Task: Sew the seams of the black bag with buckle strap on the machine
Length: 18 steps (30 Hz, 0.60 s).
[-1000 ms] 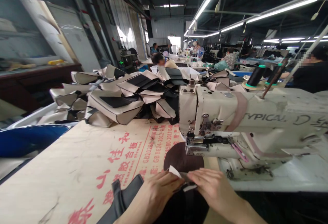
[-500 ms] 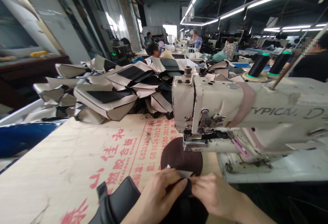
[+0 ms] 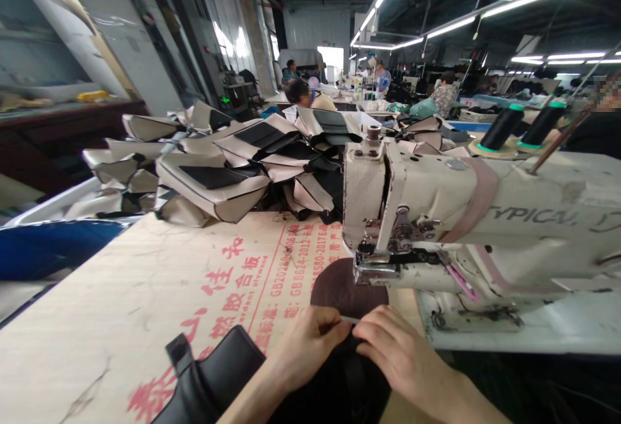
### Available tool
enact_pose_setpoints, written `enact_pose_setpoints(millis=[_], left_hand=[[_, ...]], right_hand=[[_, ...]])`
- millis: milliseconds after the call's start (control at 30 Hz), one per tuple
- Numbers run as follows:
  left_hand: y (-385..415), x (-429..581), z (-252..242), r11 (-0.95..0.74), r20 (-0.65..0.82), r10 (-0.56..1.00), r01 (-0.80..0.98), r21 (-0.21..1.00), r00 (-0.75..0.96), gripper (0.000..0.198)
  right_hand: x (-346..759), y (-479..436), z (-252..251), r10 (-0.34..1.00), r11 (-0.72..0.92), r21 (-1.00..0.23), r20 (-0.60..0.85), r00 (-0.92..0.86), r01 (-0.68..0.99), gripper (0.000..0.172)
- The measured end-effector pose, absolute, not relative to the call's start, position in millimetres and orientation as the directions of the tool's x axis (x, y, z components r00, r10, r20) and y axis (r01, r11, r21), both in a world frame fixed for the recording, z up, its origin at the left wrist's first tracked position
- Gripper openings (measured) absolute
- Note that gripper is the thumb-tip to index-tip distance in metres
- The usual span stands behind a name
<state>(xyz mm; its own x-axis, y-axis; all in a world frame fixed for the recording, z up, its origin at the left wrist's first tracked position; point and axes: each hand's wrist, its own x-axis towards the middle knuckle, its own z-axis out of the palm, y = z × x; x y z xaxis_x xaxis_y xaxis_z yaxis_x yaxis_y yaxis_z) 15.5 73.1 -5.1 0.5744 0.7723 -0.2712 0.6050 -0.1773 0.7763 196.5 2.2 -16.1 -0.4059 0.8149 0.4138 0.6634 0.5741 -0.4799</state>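
Observation:
My left hand (image 3: 310, 343) and my right hand (image 3: 395, 349) meet at the near edge of the plywood board, fingertips pinched close together on the upper edge of a black fabric piece (image 3: 334, 385). A thin pale strip shows between the fingertips; what it is I cannot tell. The black piece hangs down below the hands. Left of my forearm lies a smooth black leather-like part (image 3: 233, 359) with a small upright tab. Just beyond my fingers is a dark brown rounded pad (image 3: 347, 288), partly under the head of the sewing machine (image 3: 427, 197).
Red lettering covers the plywood board (image 3: 194, 281). Behind it rises a heap of beige and black sewn pieces (image 3: 208, 184). Black thread cones (image 3: 502, 129) stand behind the machine. Other people, including a person at a table (image 3: 301, 94), are farther back.
My fingertips have come closer together along the black piece's edge, and the pale flap beside them shows less. The view has shifted slightly left.

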Motion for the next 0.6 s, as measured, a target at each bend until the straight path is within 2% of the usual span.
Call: enact_pose_setpoints(millis=[167,333,400,500,600], left_hand=[[74.8,12.7,-3.4,-0.174,-0.248,0.788,0.59,0.789,0.564,0.038],[52.4,-1.4,21.6,-0.394,-0.004,0.81,0.549,0.737,0.586,0.024],[43.3,-6.5,20.9,-0.551,0.134,0.757,0.514,0.658,0.64,0.025],[38.2,-8.3,7.8,-0.743,0.307,0.649,0.491,0.455,0.696,0.03],[39.9,-5.3,-4.1,-0.797,0.311,0.601,0.527,0.294,0.736,0.033]], right_hand=[[193.5,6.9,-12.5,0.807,0.59,-0.458,0.362,-0.466,0.665,0.013],[191.6,7.3,-17.5,0.817,0.573,-0.501,0.416,-0.4,0.648,0.013],[191.8,6.3,-19.3,0.817,0.567,-0.507,0.443,-0.368,0.649,0.014],[191.7,5.0,-19.9,0.831,0.541,-0.524,0.451,-0.325,0.658,0.015],[191.1,5.8,-18.1,0.844,0.516,-0.536,0.449,-0.292,0.668,0.014]])
